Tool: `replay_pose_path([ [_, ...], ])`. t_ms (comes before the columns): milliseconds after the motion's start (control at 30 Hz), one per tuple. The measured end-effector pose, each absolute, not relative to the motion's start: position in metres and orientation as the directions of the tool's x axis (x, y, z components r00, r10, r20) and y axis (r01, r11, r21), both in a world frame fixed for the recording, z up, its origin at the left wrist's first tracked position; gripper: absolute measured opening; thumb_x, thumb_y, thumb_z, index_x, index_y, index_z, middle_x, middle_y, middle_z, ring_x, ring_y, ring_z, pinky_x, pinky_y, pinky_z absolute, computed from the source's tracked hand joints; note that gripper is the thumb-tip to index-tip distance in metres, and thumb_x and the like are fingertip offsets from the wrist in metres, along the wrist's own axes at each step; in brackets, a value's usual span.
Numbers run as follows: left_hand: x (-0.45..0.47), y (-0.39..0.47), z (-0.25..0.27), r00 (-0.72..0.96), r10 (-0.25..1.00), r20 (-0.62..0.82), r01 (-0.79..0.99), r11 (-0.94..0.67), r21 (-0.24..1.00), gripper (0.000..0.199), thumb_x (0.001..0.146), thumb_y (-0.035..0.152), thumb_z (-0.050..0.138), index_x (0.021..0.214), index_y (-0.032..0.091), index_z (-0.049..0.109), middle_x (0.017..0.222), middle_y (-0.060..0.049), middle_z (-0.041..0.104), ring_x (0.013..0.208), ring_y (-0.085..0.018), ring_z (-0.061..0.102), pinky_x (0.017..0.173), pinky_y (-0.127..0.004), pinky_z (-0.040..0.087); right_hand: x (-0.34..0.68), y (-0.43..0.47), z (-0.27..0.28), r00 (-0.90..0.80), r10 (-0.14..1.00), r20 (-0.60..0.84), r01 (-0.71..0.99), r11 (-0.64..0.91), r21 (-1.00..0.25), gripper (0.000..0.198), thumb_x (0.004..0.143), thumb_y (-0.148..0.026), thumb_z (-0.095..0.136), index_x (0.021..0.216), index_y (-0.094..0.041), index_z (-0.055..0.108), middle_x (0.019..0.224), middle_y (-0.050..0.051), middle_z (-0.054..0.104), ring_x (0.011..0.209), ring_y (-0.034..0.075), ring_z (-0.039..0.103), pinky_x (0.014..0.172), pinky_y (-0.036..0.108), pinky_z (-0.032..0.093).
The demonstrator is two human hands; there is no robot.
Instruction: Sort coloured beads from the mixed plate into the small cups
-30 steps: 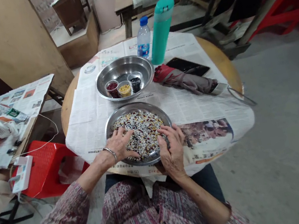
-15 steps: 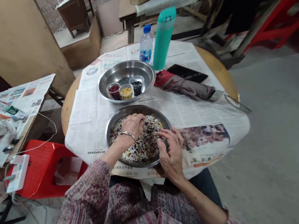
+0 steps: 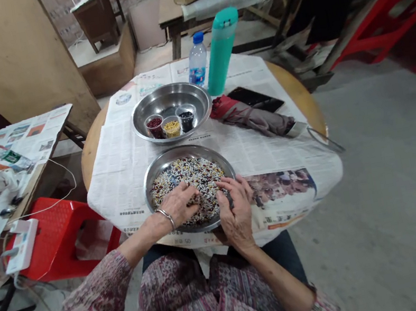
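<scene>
In front of me stands a metal basin (image 3: 149, 184) holding mixed grains and beans (image 3: 190, 172) in white, black, yellow and dark red. My left hand (image 3: 181, 204), with a silver bangle at the wrist, is over the near left part of the mix. Its thumb and fingers are apart, and the fingertips touch the grains. At the right side of the basin, my right hand (image 3: 237, 209) holds the rim. Some of its fingers lie inside, others outside. Behind is a second metal basin (image 3: 193, 94) with small clear cups of red beans (image 3: 155, 127), yellow kernels (image 3: 171, 128) and black beans (image 3: 187, 121).
Newspaper (image 3: 113, 167) covers the round table. A water bottle (image 3: 197, 61), a teal flask (image 3: 222, 51), a folded umbrella (image 3: 251, 115) and a dark tablet-like thing (image 3: 256, 98) stand or lie farther back. A red stool (image 3: 51, 236) with a power strip (image 3: 22, 244) is at left.
My left hand has drawn back from the basin's middle toward its near left edge, uncovering the far grains, which look more spread out. My right hand stays at the rim.
</scene>
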State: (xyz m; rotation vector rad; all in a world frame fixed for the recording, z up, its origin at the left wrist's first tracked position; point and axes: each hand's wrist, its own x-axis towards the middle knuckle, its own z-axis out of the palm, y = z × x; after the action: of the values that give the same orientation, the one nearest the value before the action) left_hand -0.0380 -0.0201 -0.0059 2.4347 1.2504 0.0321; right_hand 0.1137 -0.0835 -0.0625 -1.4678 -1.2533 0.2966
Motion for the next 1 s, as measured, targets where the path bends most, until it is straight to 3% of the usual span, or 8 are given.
replay_pose_path([
  [100,-0.029,-0.024,-0.009,0.731,0.677,-0.085,0.658,-0.666,0.352,0.035,0.085,0.015,0.06,0.12,0.021,0.06,0.122,-0.007,0.056,0.113,-0.021,0.052,0.102,-0.037,0.046,0.113,-0.084,-0.062,0.41,0.803,0.432,0.522,0.182,-0.833,0.026,0.095,-0.034,0.043,0.106,-0.02,0.062,0.12,0.01,0.062,0.135,0.026,0.038,0.112,0.055,0.031],
  [233,-0.013,-0.008,-0.015,0.736,0.677,-0.008,0.664,-0.721,0.197,0.035,0.09,0.017,0.051,0.123,0.026,0.059,0.143,-0.007,0.043,0.126,-0.03,0.04,0.102,-0.048,0.044,0.113,-0.084,-0.061,0.408,0.808,0.425,0.519,0.177,-0.836,0.027,0.095,-0.035,0.043,0.106,-0.02,0.063,0.12,0.01,0.062,0.135,0.026,0.037,0.112,0.055,0.03],
  [367,-0.009,0.015,-0.018,0.732,0.68,-0.04,0.675,-0.717,0.177,0.032,0.092,0.008,0.042,0.115,0.019,0.062,0.123,-0.009,0.055,0.112,-0.022,0.048,0.098,-0.038,0.046,0.113,-0.084,-0.061,0.414,0.804,0.427,0.511,0.183,-0.84,0.026,0.095,-0.033,0.044,0.106,-0.019,0.063,0.119,0.011,0.062,0.135,0.025,0.037,0.112,0.054,0.031],
  [500,-0.028,0.029,-0.011,0.615,0.786,-0.065,0.783,-0.598,0.169,0.032,0.086,-0.001,0.043,0.102,0.017,0.064,0.104,-0.008,0.06,0.101,-0.02,0.053,0.092,-0.033,0.048,0.113,-0.084,-0.061,0.418,0.802,0.428,0.508,0.184,-0.842,0.025,0.095,-0.033,0.044,0.105,-0.02,0.063,0.119,0.01,0.063,0.134,0.025,0.038,0.112,0.054,0.031],
  [733,-0.079,0.011,0.008,0.577,0.801,-0.159,0.816,-0.559,0.145,0.01,0.089,0.02,0.057,0.094,0.017,0.065,0.098,-0.006,0.061,0.093,-0.02,0.056,0.09,-0.036,0.049,0.114,-0.084,-0.06,0.411,0.804,0.429,0.507,0.19,-0.841,0.024,0.095,-0.032,0.046,0.106,-0.02,0.063,0.12,0.009,0.063,0.135,0.024,0.038,0.112,0.054,0.031],
  [833,-0.09,-0.007,0.013,0.581,0.796,-0.173,0.814,-0.567,0.127,0.043,0.073,0.038,0.078,0.108,0.019,0.061,0.12,-0.009,0.055,0.108,-0.027,0.051,0.095,-0.042,0.048,0.114,-0.084,-0.061,0.405,0.804,0.435,0.505,0.2,-0.839,0.024,0.095,-0.032,0.046,0.107,-0.02,0.063,0.12,0.009,0.063,0.135,0.024,0.038,0.112,0.054,0.031],
  [900,-0.09,-0.015,0.012,0.548,0.817,-0.181,0.836,-0.534,0.123,0.059,0.065,0.037,0.084,0.116,0.021,0.057,0.126,-0.01,0.051,0.11,-0.028,0.052,0.094,-0.043,0.049,0.114,-0.084,-0.061,0.403,0.805,0.437,0.506,0.202,-0.839,0.024,0.094,-0.032,0.045,0.107,-0.021,0.063,0.12,0.009,0.063,0.134,0.025,0.038,0.112,0.054,0.031],
  [1000,-0.078,-0.018,0.003,0.485,0.847,-0.219,0.873,-0.454,0.176,0.049,0.071,0.024,0.078,0.115,0.02,0.058,0.117,-0.009,0.055,0.097,-0.023,0.059,0.087,-0.039,0.052,0.114,-0.083,-0.062,0.401,0.805,0.438,0.51,0.201,-0.837,0.024,0.094,-0.032,0.045,0.106,-0.021,0.063,0.119,0.009,0.063,0.134,0.025,0.039,0.112,0.054,0.031],
])
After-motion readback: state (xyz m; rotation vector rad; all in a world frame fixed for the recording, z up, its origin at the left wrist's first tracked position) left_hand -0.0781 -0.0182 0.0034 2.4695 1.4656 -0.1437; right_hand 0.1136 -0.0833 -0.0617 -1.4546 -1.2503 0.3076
